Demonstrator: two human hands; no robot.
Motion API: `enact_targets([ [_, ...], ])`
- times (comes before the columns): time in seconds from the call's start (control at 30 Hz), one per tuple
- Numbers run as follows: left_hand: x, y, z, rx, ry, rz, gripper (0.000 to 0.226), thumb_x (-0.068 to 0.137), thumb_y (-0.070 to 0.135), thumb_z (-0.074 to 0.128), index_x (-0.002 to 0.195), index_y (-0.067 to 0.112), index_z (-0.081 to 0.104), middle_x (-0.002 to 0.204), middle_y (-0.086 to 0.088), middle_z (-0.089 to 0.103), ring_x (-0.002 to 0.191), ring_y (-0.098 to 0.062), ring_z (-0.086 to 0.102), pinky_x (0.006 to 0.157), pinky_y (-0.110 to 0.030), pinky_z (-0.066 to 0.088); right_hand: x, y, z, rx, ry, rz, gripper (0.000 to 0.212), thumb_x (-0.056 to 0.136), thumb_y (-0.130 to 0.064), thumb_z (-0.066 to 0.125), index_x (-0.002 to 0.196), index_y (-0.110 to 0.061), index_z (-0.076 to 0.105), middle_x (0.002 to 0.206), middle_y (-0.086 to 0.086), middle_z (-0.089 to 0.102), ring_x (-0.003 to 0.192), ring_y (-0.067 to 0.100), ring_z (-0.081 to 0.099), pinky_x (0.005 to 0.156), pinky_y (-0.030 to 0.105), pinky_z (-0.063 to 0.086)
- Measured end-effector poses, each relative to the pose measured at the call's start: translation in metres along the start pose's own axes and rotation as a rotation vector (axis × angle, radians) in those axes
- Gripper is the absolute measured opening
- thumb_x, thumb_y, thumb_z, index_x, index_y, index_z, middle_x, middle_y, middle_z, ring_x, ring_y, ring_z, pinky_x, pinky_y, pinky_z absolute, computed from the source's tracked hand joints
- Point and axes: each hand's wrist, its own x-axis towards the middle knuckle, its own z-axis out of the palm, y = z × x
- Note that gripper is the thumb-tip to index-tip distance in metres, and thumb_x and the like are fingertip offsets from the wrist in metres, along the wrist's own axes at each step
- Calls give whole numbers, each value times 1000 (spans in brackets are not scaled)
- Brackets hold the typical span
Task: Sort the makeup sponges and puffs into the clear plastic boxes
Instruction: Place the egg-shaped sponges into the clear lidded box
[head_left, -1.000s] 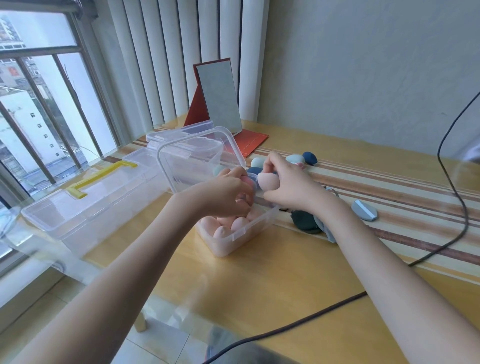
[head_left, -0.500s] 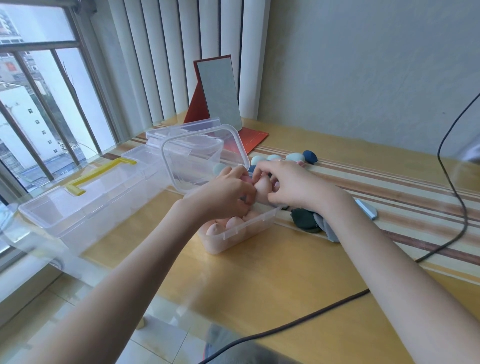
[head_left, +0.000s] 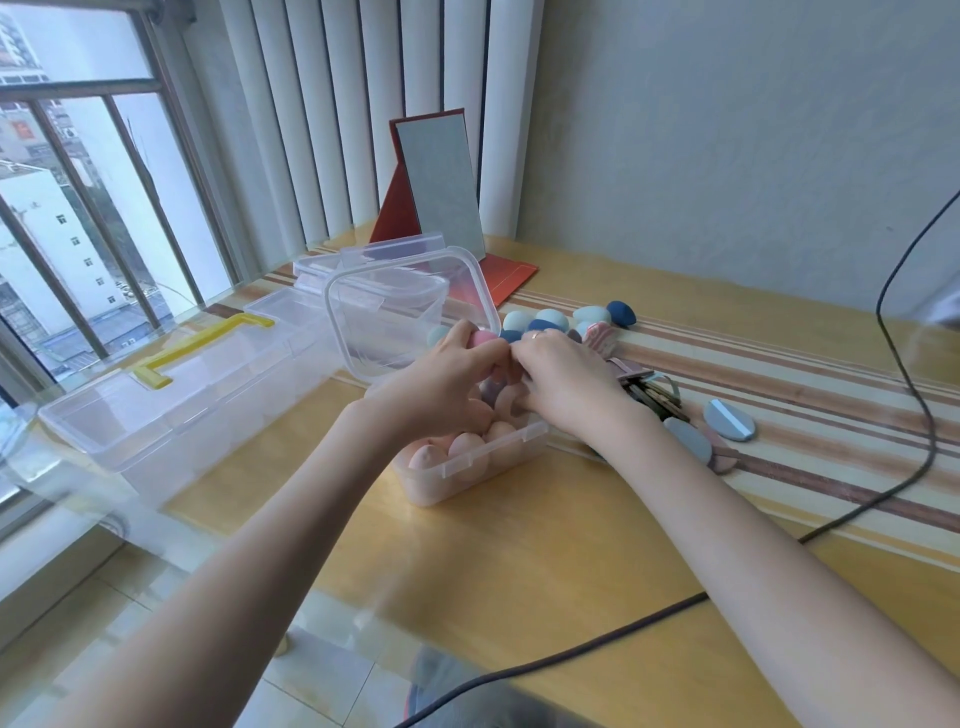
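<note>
Two hands together over small clear box (head_left: 470, 470) of peach sponges (head_left: 464, 447), left hand (head_left: 441, 387) pinching pink sponge (head_left: 483, 339), right hand (head_left: 563, 382) fingers curled, grip unclear

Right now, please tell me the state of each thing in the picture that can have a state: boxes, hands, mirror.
Small clear box: lid open and standing up, nearly full of peach sponges.
Long clear case with yellow handle: appears closed.
Left hand: holds a pink sponge over the small box.
Right hand: fingers curled down into the box; grip hidden.
Folding mirror: unfolded, standing upright.
</note>
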Motion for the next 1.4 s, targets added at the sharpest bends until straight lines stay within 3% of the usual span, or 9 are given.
enact_targets([
  [0.27,-1,-4,4,-155,57,-54,40,72,14,67,104,26,46,113,-2,36,102,-24,44,84,-32,49,-1,10,-14,267,-163,-14,27,84,-10,61,101,-28,49,90,-1,62,81,17,60,65,32,52],
  [0.43,1,-4,5,-164,124,-32,36,74,12,67,100,24,45,114,-2,38,99,-23,45,85,-30,47,-2,11,-24,531,0,72,16,91,-11,53,98,-24,59,90,2,66,76,17,61,69,31,50],
  [0.6,3,-2,4,-270,171,43,31,81,1,60,96,23,43,112,-3,44,102,-23,45,86,-30,45,-6,6,-14,896,-95,87,38,85,-35,69,112,-26,45,108,-5,66,89,19,69,79,38,56],
  [0.73,4,3,1,-264,169,146,46,83,-13,46,104,28,44,114,2,47,104,-18,49,79,-16,43,-7,3,-10,953,84,76,35,79,-39,74,104,-37,50,101,-3,68,90,17,68,83,47,57],
  [0.87,1,9,-6,-404,238,114,61,87,-6,58,133,26,34,120,7,49,99,-11,60,83,-17,52,-10,6,-15,986,130,124,39,78,-33,77,104,-23,50,97,0,67,87,16,66,78,41,57],
  [1.0,-1,5,-6,-320,356,32,40,81,7,70,113,14,47,106,0,54,87,-13,59,76,-24,54,-15,15,-23,765,137,118,28,77,-24,73,92,-21,50,86,-7,52,70,10,49,71,33,45],
  [1.13,-3,9,-6,-191,96,44,13,82,26,71,89,17,67,82,14,63,81,-6,60,67,-11,44,-21,18,-29,618,75,126,25,74,-25,68,93,-18,53,98,-3,47,89,22,51,80,37,45],
  [1.23,-4,16,0,-4,-123,39,20,93,34,55,102,22,69,85,16,59,81,-3,54,69,-15,39,-28,16,-36,600,1,49,25,77,-21,67,97,-22,52,92,-8,52,82,15,53,68,29,44],
  [1.4,-6,19,14,127,-158,-6,38,102,41,31,118,27,63,112,0,49,101,-14,28,91,-30,18,-33,14,-39,547,-17,-20,34,79,-22,75,105,-27,53,90,-13,55,72,0,49,61,16,40],
])
